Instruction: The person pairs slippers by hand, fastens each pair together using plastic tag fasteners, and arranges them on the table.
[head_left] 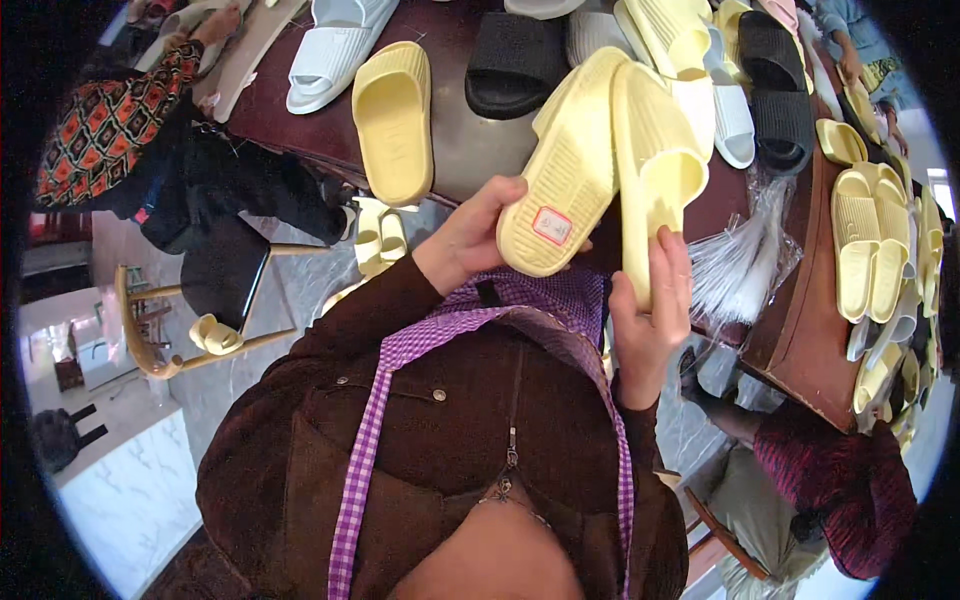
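My left hand (pixel 475 225) grips a pale yellow slide slipper (pixel 572 165) by its heel end. Its ribbed sole faces up, with a red-edged white sticker (pixel 552 225) near the heel. Closed around the heel of a second slipper (pixel 662 165), my right hand (pixel 655 315) holds it upper side up, showing its ribbed strap. The two slippers touch side by side, tilted over the table's near edge. Some fingers of my left hand are hidden behind the sole. Left of them, a single yellow slipper (pixel 393 125) lies near the edge of the dark red table (pixel 290 120).
A black slipper (pixel 515 65) and a pale blue one (pixel 335 50) lie farther back. A bundle of clear plastic strips (pixel 740 260) hangs at the right edge. Yellow slipper pairs (pixel 870 240) line the right side. Co-workers sit left and right; a chair (pixel 215 290) stands left.
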